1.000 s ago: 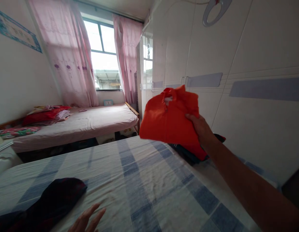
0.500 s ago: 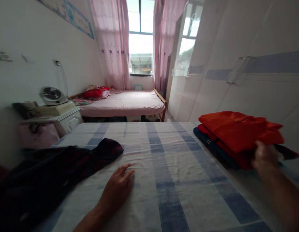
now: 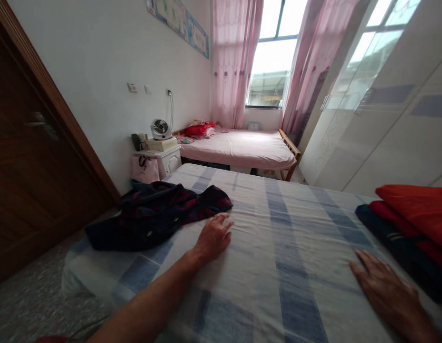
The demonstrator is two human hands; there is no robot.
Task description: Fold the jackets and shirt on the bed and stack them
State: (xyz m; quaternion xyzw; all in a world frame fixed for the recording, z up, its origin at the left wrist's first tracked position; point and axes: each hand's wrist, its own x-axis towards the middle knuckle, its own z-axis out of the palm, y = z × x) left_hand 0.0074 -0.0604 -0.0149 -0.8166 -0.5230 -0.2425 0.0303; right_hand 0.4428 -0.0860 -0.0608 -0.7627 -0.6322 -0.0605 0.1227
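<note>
My left hand (image 3: 214, 238) is over the white and blue striped bedsheet (image 3: 249, 286), fingers loosely curved and apart, holding nothing. Just beyond it, to the left, lies a dark jacket (image 3: 160, 214) with dark red patterning, spread unfolded near the bed's left edge. My right hand (image 3: 385, 290) lies palm down with its fingers spread, also with nothing in it. Beside it on the right is a stack of folded clothes: an orange garment (image 3: 417, 202) on top, red (image 3: 388, 214) and dark ones (image 3: 381, 233) beneath. The frame's right edge cuts off the stack.
A second bed (image 3: 242, 147) with a pink sheet stands under the window. On the left are a bedside cabinet (image 3: 171, 162) with a small fan (image 3: 160, 128) and a wooden door (image 3: 31, 157). A white wardrobe (image 3: 378, 143) lines the right wall.
My right hand has left the orange garment on the stack and come down onto the sheet. The view has swung left, bringing the door into sight. My left hand stays near the jacket.
</note>
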